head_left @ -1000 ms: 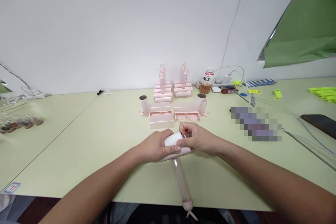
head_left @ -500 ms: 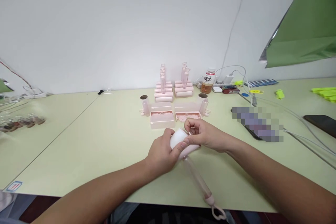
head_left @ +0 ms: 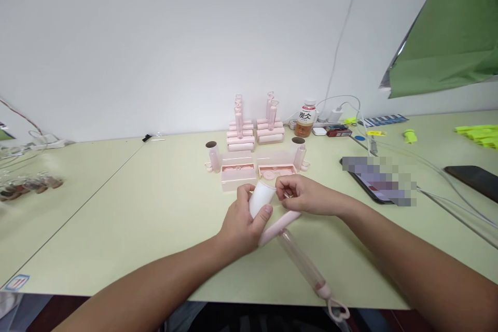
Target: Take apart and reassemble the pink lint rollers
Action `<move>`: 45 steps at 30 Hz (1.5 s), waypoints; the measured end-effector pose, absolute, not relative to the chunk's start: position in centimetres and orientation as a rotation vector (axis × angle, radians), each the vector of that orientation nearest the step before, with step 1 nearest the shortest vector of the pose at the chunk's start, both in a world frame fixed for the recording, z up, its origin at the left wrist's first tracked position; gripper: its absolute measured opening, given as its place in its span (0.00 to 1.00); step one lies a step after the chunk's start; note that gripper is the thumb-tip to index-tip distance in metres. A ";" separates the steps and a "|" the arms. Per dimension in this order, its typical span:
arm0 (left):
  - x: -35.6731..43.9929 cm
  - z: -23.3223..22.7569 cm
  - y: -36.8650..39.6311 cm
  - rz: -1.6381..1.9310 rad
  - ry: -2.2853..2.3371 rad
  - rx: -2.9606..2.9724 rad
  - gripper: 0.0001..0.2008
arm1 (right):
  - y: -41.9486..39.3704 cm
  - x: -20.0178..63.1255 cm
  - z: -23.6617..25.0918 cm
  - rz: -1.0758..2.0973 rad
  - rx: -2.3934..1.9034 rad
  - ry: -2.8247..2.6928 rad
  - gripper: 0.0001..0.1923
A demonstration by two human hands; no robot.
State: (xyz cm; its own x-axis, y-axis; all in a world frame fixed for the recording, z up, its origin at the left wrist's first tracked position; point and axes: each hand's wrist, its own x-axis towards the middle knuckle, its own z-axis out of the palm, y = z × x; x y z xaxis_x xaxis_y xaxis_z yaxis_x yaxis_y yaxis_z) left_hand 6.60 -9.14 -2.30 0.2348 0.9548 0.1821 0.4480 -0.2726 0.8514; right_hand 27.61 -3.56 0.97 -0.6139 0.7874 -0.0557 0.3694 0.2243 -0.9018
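My left hand [head_left: 241,222] is wrapped round a white paper roll [head_left: 261,198], tilted with its end pointing up and away. My right hand [head_left: 296,192] is closed in a pinch beside the roll's upper end; what its fingers hold is mostly hidden. Just below the hands lies a pale pink bar [head_left: 280,226], slanting up to the right. A clear tubular handle [head_left: 301,258] runs from the bar toward the table's front edge, ending in a pink heart-shaped loop [head_left: 338,310]. Bar and handle look like a lint roller's.
Two pink boxes, a left one [head_left: 238,180] and a right one [head_left: 277,171], sit beyond my hands. Rolls with upright handles [head_left: 240,127] stand behind them. A bottle [head_left: 305,119], a phone [head_left: 369,181] and cables lie right; bagged items [head_left: 31,185] lie far left.
My right hand's thumb has drawn back from my left thumb and the roll. The pink bar shows more fully, and the clear handle has shifted right. The view has turned slightly.
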 end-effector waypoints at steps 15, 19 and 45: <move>3.2 -0.7 -6.3 0.787 0.982 2.198 0.20 | -3.3 28.3 0.7 0.870 -0.933 -2.123 0.23; 3.0 -0.6 -6.2 0.739 0.953 2.217 0.21 | -4.2 27.8 0.7 0.888 -0.873 -2.209 0.21; 3.6 -0.2 -6.0 1.444 0.908 1.597 0.24 | -5.4 24.3 2.6 1.787 -0.895 -0.880 0.09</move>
State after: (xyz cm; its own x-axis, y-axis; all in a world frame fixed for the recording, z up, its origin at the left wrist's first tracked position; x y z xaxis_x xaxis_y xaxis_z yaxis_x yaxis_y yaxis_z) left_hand 3.59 -6.04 -0.15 0.0973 0.8951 0.4350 0.0042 -0.4375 0.8992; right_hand 24.28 -5.43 2.62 -0.3109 0.9294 -0.1990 -0.4089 -0.3197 -0.8547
